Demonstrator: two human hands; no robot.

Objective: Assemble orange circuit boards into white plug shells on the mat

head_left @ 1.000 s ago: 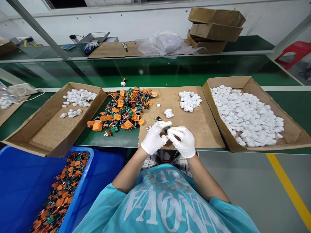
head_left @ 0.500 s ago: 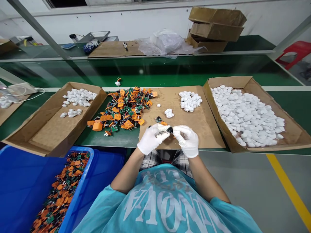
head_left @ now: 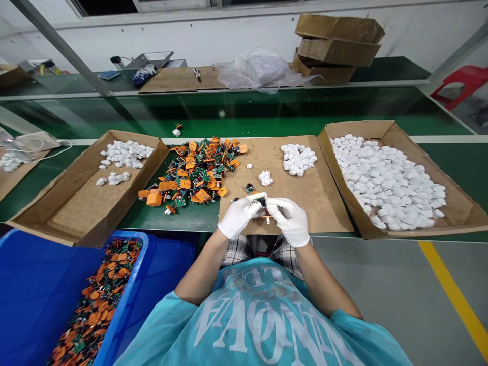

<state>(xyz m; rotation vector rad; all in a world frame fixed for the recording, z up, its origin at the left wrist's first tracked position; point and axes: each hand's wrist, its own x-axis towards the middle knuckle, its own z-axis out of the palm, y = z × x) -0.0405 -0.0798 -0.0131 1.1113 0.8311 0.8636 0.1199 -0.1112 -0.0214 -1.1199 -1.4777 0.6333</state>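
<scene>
In white gloves, my left hand and my right hand meet over the front of the cardboard sheet. Their fingertips pinch a small black part from both sides, mostly hidden by the gloves. Just below the fingers, an orange piece with a pale prong shows; whether it joins the black part I cannot tell. A loose circuit-board piece lies just beyond my left fingers. Farther off are a small heap of white pieces, a larger white heap and a single white piece.
Orange-and-green circuit-board assemblies are piled at left. Cardboard trays of white pieces stand left and right. A blue bin sits below left. One assembly with a white piece rests on the green belt.
My hands have drawn slightly closer together, and the black part sits lower between the fingers. An orange piece with a prong now shows below them. The assembly on the belt has shifted left.
</scene>
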